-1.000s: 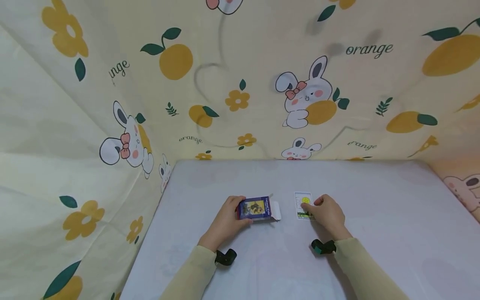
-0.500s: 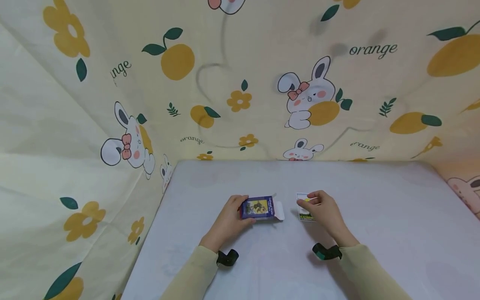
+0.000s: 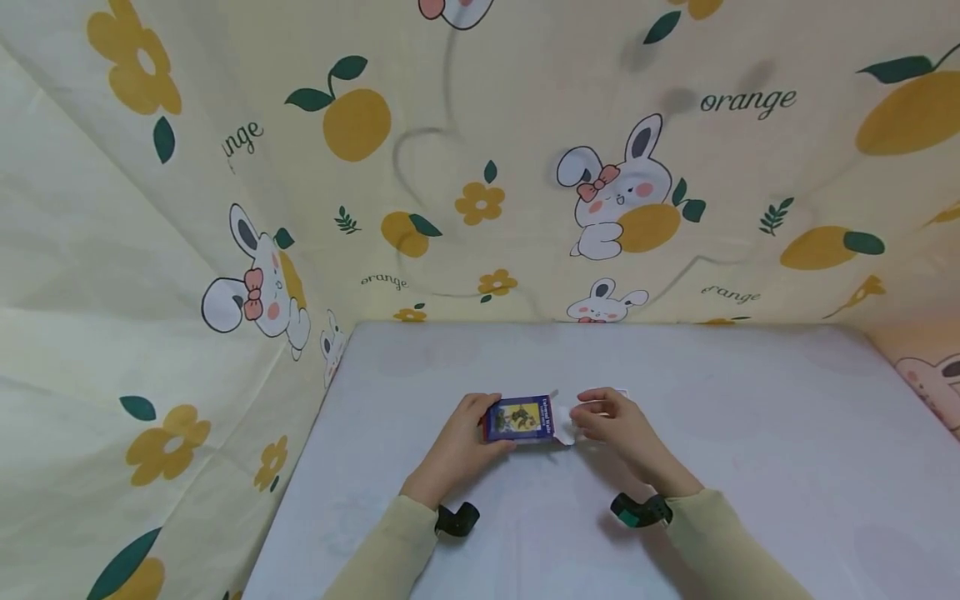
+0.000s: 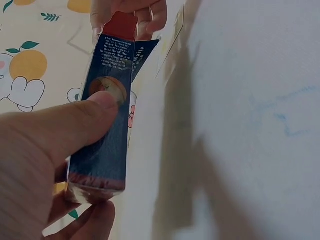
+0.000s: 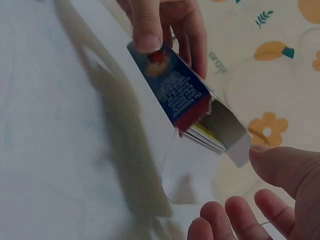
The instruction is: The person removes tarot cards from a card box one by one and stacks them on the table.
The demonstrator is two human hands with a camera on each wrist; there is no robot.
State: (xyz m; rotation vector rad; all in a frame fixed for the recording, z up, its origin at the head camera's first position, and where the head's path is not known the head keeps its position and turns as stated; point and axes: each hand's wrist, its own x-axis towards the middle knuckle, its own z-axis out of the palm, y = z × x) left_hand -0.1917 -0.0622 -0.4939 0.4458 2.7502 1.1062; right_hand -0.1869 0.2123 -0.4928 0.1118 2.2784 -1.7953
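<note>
My left hand grips a dark blue card box by its left end, thumb on one narrow side. The box's right end stands open, with a white flap hanging out. In the right wrist view, a stack of cards shows inside the mouth. Beside that mouth is my right hand, fingers loosely bent and apart. Its thumb is close to a small side flap; whether they touch I cannot tell. A card lies behind the right hand, mostly hidden, only a white edge showing.
A white-covered table lies under both hands. A cloth printed with oranges and rabbits hangs behind it and along the left. Each wrist carries a small black camera, such as the right wrist camera.
My right hand has lifted off the card on the table and moved left to the box's open end. The left hand still holds the box in nearly the same place.
</note>
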